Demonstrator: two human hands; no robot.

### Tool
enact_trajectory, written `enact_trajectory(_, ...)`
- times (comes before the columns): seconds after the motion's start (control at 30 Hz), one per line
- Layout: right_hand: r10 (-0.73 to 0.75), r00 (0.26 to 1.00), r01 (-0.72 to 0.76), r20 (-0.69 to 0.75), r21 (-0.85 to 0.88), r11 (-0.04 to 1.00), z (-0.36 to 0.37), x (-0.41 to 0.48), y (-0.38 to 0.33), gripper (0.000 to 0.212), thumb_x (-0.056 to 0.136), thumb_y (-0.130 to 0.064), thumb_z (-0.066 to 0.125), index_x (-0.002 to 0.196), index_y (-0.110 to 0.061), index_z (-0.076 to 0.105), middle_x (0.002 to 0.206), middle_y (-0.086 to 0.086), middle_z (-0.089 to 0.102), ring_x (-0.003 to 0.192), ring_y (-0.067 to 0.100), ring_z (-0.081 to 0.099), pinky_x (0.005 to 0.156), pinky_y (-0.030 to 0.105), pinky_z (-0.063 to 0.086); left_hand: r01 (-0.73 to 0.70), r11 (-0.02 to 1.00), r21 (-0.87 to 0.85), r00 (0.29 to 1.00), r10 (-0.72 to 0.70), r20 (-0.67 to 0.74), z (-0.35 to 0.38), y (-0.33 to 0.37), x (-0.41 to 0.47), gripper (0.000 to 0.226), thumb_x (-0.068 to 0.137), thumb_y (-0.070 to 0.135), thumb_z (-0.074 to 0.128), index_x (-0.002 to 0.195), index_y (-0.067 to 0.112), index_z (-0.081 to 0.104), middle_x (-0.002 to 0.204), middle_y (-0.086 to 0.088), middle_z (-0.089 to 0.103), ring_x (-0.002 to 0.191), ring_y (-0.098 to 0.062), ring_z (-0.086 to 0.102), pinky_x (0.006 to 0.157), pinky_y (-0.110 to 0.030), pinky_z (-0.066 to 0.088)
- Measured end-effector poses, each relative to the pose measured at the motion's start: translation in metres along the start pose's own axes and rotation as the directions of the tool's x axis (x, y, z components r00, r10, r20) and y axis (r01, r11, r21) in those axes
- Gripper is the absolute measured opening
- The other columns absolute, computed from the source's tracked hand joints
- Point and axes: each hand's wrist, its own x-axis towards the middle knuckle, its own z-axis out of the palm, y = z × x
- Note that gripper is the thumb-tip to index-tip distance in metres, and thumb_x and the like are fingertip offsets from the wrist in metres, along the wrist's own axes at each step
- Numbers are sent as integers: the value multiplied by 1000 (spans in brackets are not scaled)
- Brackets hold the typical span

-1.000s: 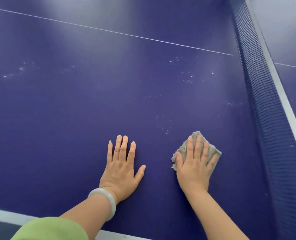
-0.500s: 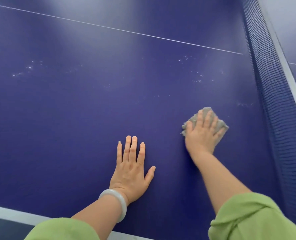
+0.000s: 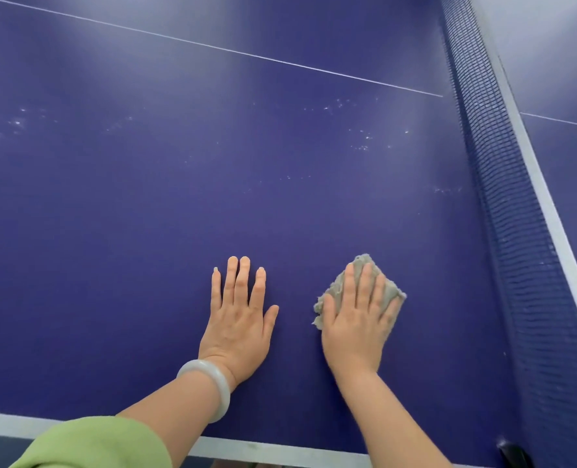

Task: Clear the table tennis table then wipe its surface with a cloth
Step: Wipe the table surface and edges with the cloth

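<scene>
The left hand (image 3: 238,324) lay flat on the blue surface (image 3: 145,214), palm down, fingers spread and holding nothing; a pale bangle (image 3: 209,388) circled its wrist above a green sleeve (image 3: 94,444). Just beside it, the right hand (image 3: 359,320) pressed flat onto a crumpled grey cloth (image 3: 390,293), fingers extended over it rather than curled. The cloth sat near the net (image 3: 503,214), between the white centre line (image 3: 246,55) and the white near edge (image 3: 280,450). Faint white specks (image 3: 361,141) dotted the surface farther out.
</scene>
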Motion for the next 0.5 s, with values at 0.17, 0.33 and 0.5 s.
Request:
enact_trajectory(0.17,-370,928,371,30,-23,928,3,-10,-16,63,101,-47,23,157,-21,16,165,3,8,153,24,3,118,59,15,-18,998,-53,1000,16,-26,1,-2,-1,65,97,43,22,147,5,40,156,-22,29,148,-37,20,117,-58,22)
enact_trajectory(0.33,83,996,-82,16,-37,996,-6,29,86,68,96,-50,12,157,-21,20,164,-1,8,152,20,7,120,57,6,-13,986,-164,999,7,-34,-1,-5,-1,69,99,48,14,146,8,42,157,-17,28,149,-30,17,119,-52,11)
enact_trajectory(0.5,168,986,-168,-5,-34,985,-2,35,108,68,95,-50,16,156,-18,25,164,3,15,151,24,13,121,56,5,-2,926,-376,991,-49,-125,-7,-1,3,62,92,43,30,137,6,53,151,-15,36,146,-30,25,119,-51,20)
